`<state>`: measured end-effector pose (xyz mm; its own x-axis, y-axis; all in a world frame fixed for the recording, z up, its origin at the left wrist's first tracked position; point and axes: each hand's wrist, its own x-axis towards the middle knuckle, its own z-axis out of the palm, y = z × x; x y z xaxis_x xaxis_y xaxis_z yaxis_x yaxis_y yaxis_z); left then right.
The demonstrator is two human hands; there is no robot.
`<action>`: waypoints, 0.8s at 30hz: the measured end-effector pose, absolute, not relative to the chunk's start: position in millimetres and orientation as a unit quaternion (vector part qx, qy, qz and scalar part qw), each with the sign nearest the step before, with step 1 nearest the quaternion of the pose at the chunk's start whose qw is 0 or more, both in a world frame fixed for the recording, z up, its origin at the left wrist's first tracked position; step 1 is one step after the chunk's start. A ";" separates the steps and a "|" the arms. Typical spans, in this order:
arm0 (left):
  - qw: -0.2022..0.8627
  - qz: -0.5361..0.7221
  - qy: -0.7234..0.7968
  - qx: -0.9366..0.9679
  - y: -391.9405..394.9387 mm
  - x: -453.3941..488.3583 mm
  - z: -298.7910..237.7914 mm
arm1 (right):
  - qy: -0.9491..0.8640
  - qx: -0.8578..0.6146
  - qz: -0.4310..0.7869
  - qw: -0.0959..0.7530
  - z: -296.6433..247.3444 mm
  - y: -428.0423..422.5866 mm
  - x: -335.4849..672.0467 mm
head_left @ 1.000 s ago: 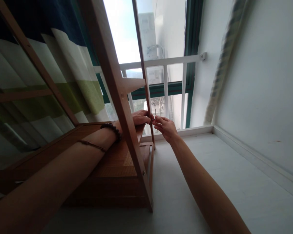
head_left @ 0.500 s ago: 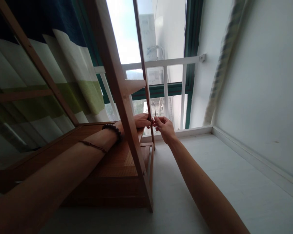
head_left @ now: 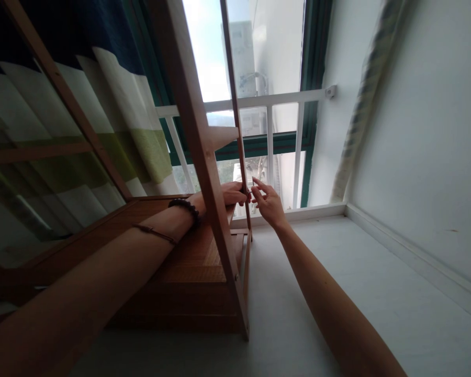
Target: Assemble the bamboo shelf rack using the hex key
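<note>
A brown wooden shelf rack with slanted posts stands before me. My left hand reaches through its frame, behind the near post, and is closed around the thin far post just above a shelf board. On the other side of that post, my right hand pinches a small, thin L-shaped hex key. One arm of the key points up by the index finger; the other runs toward the post. Whether its tip sits in a screw is too small to tell.
Behind the rack are a white railing and a green-framed window. A striped curtain hangs on the left. To the right are a white wall and a pale floor.
My right index finger has stretched up to the upright arm of the hex key, and the fingers have spread somewhat. My left hand stays at the post. The whole view has shifted slightly.
</note>
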<state>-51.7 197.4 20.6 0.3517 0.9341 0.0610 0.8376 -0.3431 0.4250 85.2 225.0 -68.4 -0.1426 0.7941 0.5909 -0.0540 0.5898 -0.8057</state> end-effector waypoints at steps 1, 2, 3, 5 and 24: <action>0.163 0.132 0.543 0.813 197.8 -51.8 20.7 | -0.675 -0.290 0.333 0.591 -69.4 226.1 85.8; 0.164 0.112 0.536 0.820 198.2 -52.1 20.9 | -0.685 -0.305 0.308 0.586 -70.4 227.3 86.3; 0.160 0.098 0.536 0.823 198.6 -52.2 21.1 | -0.694 -0.320 0.283 0.580 -71.3 228.4 86.9; 0.136 0.082 0.545 0.823 199.0 -52.3 21.7 | -0.715 -0.348 0.235 0.559 -72.3 230.4 88.3; 0.110 0.057 0.599 0.791 187.3 -39.9 27.2 | -0.696 -0.332 0.533 0.348 -43.5 217.4 117.7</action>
<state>-39.9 187.3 27.2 0.2757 0.9603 -0.0420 0.9351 -0.2579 0.2431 117.7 217.4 -43.5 -0.5368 0.8337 0.1294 0.0915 0.2099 -0.9734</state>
